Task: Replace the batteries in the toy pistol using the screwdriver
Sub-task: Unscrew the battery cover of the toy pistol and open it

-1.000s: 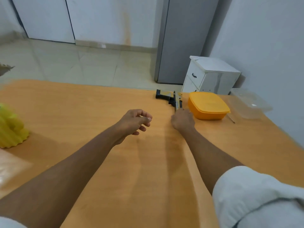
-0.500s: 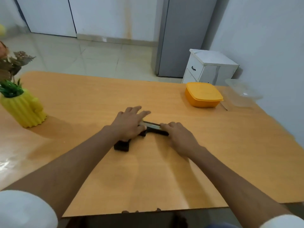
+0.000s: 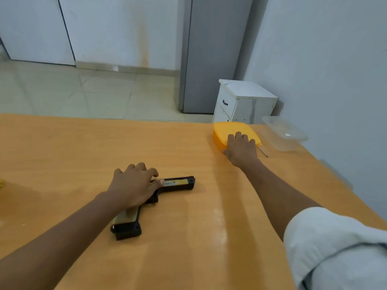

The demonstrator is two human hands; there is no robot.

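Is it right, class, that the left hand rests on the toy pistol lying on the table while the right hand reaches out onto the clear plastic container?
Not quite. The head view shows the right hand on the lidded orange container, not the clear plastic container, which sits untouched beside it. The rest holds: the left hand rests on the toy pistol lying on the table.

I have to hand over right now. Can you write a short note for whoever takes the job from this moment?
Left hand rests on the toy pistol, which lies flat on the wooden table.
Right hand lies open on the lid of the orange lidded container at the far right.
A thin metal tool, probably the screwdriver, lies beside that container.
Done: pistol is placed for work.
Left: pick up the screwdriver, open the battery cover, swap batteries, close it.
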